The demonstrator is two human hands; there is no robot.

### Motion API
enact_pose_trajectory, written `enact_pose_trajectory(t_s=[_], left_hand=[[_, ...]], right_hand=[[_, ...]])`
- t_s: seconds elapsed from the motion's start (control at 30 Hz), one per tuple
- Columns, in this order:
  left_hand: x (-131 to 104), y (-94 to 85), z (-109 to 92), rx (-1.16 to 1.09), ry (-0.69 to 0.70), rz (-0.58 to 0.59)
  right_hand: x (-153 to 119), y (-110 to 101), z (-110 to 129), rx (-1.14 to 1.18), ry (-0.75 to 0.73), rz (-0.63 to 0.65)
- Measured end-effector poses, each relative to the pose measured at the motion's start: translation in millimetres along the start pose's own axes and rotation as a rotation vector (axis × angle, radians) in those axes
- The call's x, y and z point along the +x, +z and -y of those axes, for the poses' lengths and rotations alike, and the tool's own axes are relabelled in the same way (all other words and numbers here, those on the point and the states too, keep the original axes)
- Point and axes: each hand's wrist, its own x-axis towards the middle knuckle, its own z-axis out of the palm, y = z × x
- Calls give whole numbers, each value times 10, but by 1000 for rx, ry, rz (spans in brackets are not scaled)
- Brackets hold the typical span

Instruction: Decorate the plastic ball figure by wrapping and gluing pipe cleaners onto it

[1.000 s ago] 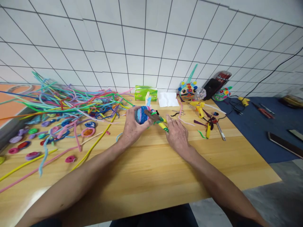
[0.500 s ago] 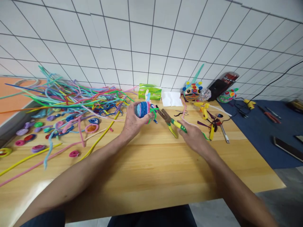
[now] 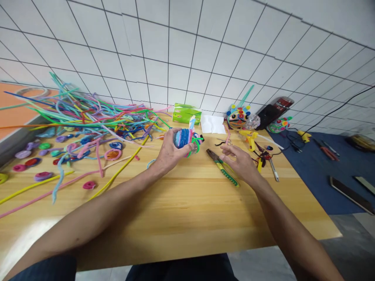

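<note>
While a green packet (image 3: pixel 186 114) hides any contents, left fingers (image 3: pixel 169 136) clasp a ball (image 3: pixel 183 137) and right fingers (image 3: pixel 233 150) spread.

1 left hand (image 3: pixel 170 155) and 1 right hand (image 3: pixel 241 164). 3 rounded crafts: 1 striped ball (image 3: pixel 183 137) in the left hand, 1 eyed head (image 3: pixel 238 117) far right, 1 spotted ball (image 3: pixel 279 125) farther right. 1 green-handled pliers (image 3: pixel 221 165), 1 yellow glue gun (image 3: pixel 249 137), 1 tissue pack (image 3: pixel 186 115), 1 white sheet (image 3: pixel 212 124). Far-left pipe cleaners (image 3: pixel 108 113): too tangled to count.
</note>
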Motion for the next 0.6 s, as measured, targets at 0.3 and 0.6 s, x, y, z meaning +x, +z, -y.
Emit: enact_pose_trajectory(t_s=[0.3,0.6], left_hand=[[-83,60,6,18,42,38],[-103,69,23,82,166,52]], right_hand=[[225,430,780,89,-400,-320],[270,376,931,-251,-530,-296]])
